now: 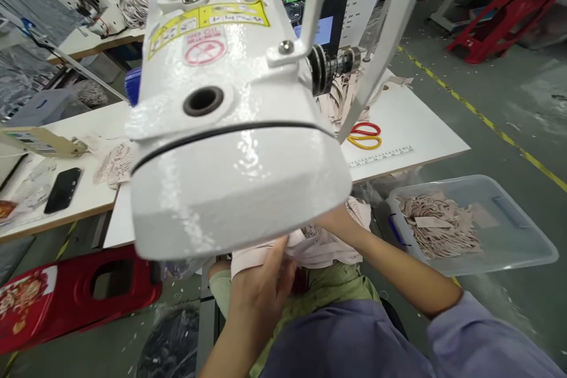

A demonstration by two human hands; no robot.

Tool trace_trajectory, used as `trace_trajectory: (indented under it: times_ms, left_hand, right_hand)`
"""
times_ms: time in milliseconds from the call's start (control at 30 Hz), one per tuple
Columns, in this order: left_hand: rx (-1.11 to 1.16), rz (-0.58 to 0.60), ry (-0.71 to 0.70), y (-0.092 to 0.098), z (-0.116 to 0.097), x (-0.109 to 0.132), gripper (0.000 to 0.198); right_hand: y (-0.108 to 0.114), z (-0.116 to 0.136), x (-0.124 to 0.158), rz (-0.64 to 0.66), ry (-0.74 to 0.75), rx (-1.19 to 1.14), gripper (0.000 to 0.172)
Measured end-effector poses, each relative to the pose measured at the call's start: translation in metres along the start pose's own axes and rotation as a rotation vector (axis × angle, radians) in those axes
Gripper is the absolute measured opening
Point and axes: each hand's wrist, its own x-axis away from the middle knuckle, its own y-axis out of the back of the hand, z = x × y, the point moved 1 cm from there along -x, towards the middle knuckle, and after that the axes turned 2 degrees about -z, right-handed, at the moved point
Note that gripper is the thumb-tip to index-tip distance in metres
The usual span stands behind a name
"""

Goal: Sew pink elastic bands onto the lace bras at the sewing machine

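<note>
A dull grey-green floor point(522, 106) — crossed by a yellow-and-black tape line point(472, 107) — spreads around a white counter point(425, 124), with a second counter point(94, 202) at left and a red stool point(500, 23) at upper right.

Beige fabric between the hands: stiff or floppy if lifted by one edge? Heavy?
Likely floppy: the beige fabric hangs in soft folds between the left hand and right hand. Probably light for its size, since its layers look thin. It may bunch if pushed, being already rumpled.
</note>
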Motion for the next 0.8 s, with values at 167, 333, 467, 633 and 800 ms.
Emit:
trace_trajectory:
  times_ms: [167, 333, 467, 633, 800]
  left_hand:
    - [-0.009, 0.003, 0.02, 0.005, 0.0, 0.003, 0.053]
    - [-0.01, -0.009, 0.017, 0.006, -0.002, 0.001, 0.055]
    - [0.002, -0.012, 0.008, 0.006, -0.005, -0.002, 0.055]
    - [-0.029, -0.002, -0.024, 0.005, -0.007, -0.006, 0.053]
    - [-0.035, -0.031, -0.038, 0.007, -0.01, -0.01, 0.05]
  right_hand:
    - [0.008, -0.011, 0.009, -0.055, 0.049, 0.018, 0.019]
    - [0.007, -0.016, 0.017, -0.017, 0.019, -0.033, 0.02]
    - [0.007, -0.012, 0.025, 0.02, -0.016, -0.076, 0.018]
    - [0.009, 0.001, 0.036, 0.074, 0.006, -0.125, 0.012]
    - [0.009, 0.005, 0.041, 0.075, 0.054, -0.08, 0.016]
